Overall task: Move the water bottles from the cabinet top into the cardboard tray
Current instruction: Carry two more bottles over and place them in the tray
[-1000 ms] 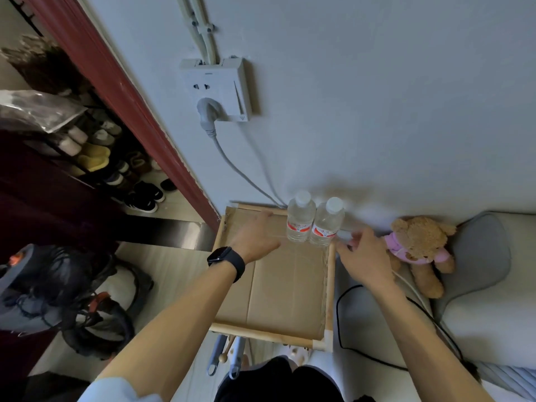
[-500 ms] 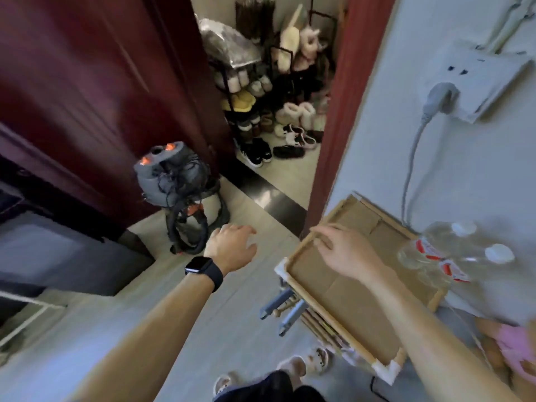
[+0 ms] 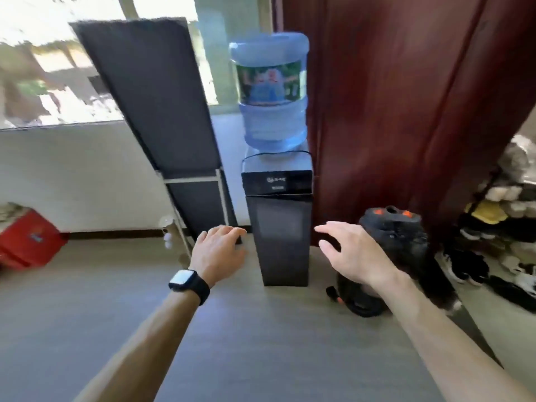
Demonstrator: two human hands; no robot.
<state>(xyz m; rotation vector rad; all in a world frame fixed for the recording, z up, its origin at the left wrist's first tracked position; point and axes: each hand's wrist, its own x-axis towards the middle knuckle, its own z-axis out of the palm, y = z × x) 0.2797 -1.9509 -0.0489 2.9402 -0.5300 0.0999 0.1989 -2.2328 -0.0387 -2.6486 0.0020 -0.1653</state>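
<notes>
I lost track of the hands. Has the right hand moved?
Yes. The right hand left the tray and swung left: it now hangs open in front of the vacuum cleaner, which stood far to its left before.

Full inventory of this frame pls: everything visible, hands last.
water jug: 1, blue, upside down on the dispenser, centre
water dispenser: 1, black, standing on the floor, centre
panel: 1, black, leaning left of the dispenser
door: 1, dark red, behind and right of the dispenser
vacuum cleaner: 1, black with orange buttons, on the floor right of the dispenser
shoes: several, mixed colours, far right; count unclear
box: 1, red, on the floor at far left
floor: grey, foreground
small water bottles, cardboard tray: none in view
smartwatch: 1, black, left wrist
left hand: empty, fingers relaxed, left of the dispenser
right hand: empty, fingers spread, right of the dispenser
</notes>
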